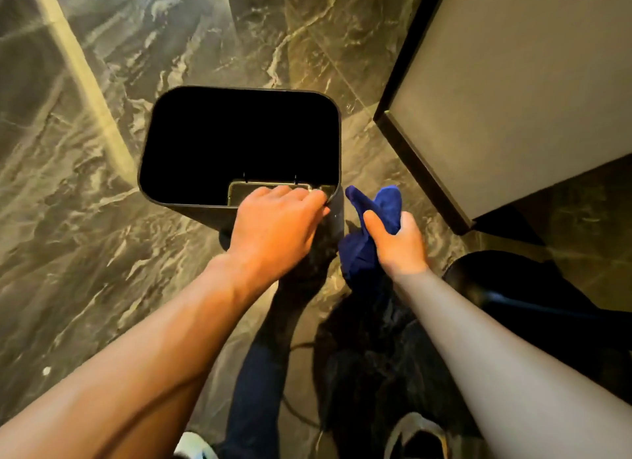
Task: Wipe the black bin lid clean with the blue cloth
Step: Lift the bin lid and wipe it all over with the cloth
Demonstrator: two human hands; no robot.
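A black bin (191, 198) stands on the marble floor, and its top (239, 140) reads as one dark rounded rectangle. I cannot tell whether that is the shut lid or the open mouth. A shiny recessed strip (236, 193) lies along its near edge. My left hand (277, 229) rests on that near edge with its fingers curled over the rim beside the strip. My right hand (398, 243) is just right of the bin, off its surface, shut on a bunched blue cloth (376, 209) that sticks up above and hangs below the fist.
A pale cabinet with a dark edge (513, 82) stands close on the right. A round black object (506, 284) sits on the floor beside my right forearm. My legs and shoes (417, 434) are below, with a thin cable on the floor (297, 410).
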